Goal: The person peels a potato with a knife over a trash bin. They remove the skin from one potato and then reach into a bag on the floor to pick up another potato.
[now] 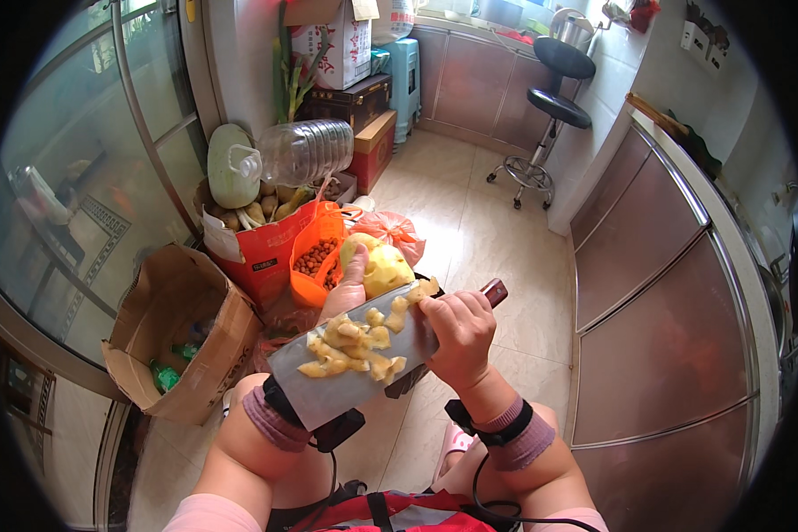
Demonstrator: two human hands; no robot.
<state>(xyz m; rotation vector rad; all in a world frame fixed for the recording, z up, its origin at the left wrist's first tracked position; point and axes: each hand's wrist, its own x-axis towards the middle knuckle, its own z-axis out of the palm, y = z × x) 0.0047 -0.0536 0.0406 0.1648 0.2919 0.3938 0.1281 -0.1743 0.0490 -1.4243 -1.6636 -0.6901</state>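
A partly peeled potato (387, 269) with yellow flesh and some skin left on it is held in my left hand (349, 286), the thumb along its near side. My right hand (462, 332) grips a cleaver (372, 352) near where its broad grey blade meets the dark red handle (494, 292). The blade lies across in front of the potato, its wide end over my left wrist. Several curled strips of peel (352, 342) rest on the flat of the blade, and one strip is by the potato at my right fingertips. My left palm and fingers are mostly hidden behind the blade.
An open cardboard box (173, 332) with green bottles stands at the left. Behind it are a red bag (263, 249) of vegetables, a winter melon (231, 166), a large plastic bottle (306, 151) and an orange bag (316, 259) of small reddish items. Cabinets (658, 319) line the right; a wheeled stool (548, 139) stands beyond.
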